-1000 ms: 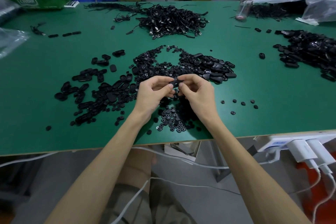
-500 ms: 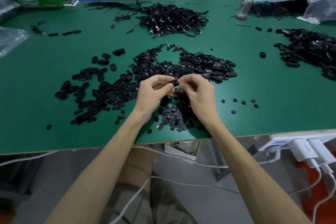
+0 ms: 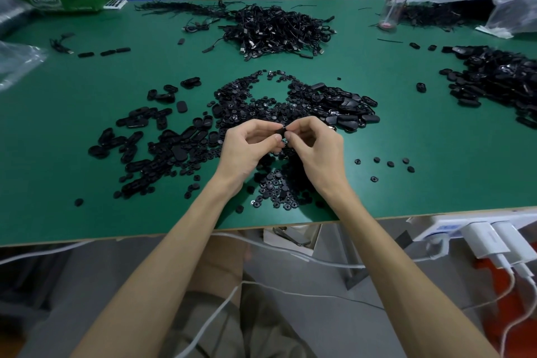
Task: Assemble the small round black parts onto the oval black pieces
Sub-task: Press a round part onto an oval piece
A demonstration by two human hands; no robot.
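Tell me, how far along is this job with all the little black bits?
Done: possibly the oval pile right of centre, though I can't tell whether its pieces are fitted. In hand: the left hand and right hand pinch one black piece between them. Left: plenty, judging by the near heap of round parts and scattered ovals at left.

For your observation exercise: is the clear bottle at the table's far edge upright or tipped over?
Upright: the clear bottle stands on its pinkish base, cap uppermost.

Bare forearms [image 3: 162, 264], bare left hand [image 3: 247, 148], bare right hand [image 3: 316, 151], olive-grey shorts [image 3: 209, 328] at lower centre of frame, bare knee [image 3: 225, 256]
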